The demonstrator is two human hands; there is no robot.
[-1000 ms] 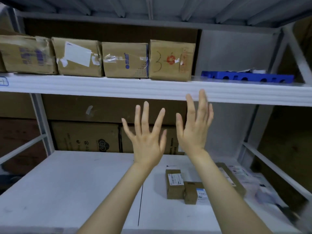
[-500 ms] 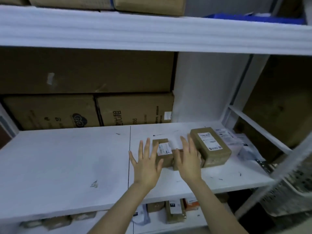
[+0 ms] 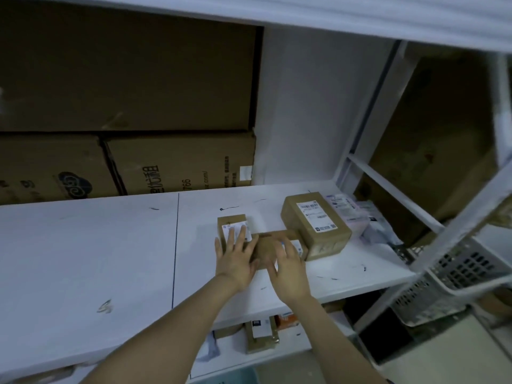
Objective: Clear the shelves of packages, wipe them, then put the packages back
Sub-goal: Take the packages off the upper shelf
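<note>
Three cardboard parcels sit in a touching row right of centre on a white shelf (image 3: 83, 245). The small box (image 3: 231, 221) is leftmost, with a white label on top. A flat middle box (image 3: 264, 246) lies beside it, and its far end meets a large box (image 3: 313, 217), also labelled, which stands taller, to the upper right.

Two bare forearms reach in from the bottom edge. The left hand (image 3: 235, 259) lies flat on the small box, fingers straight and slightly spread over the label. The right hand (image 3: 289, 268) rests on the middle box, fingers loosely spread across its top and thumb stretched out along its near edge; it covers much of that box.

Just right of the large box, pale plastic mailers (image 3: 346, 212) are piled against the rack's end. Behind the shelf, filling the upper left, stand big brown cartons (image 3: 180, 162) with printed text. The upper shelf (image 3: 360, 15) runs across the top of the frame. Below the front edge, more packages (image 3: 260, 336) show on a lower shelf. At the right, past a slanting white post, is a perforated basket (image 3: 465, 267).
</note>
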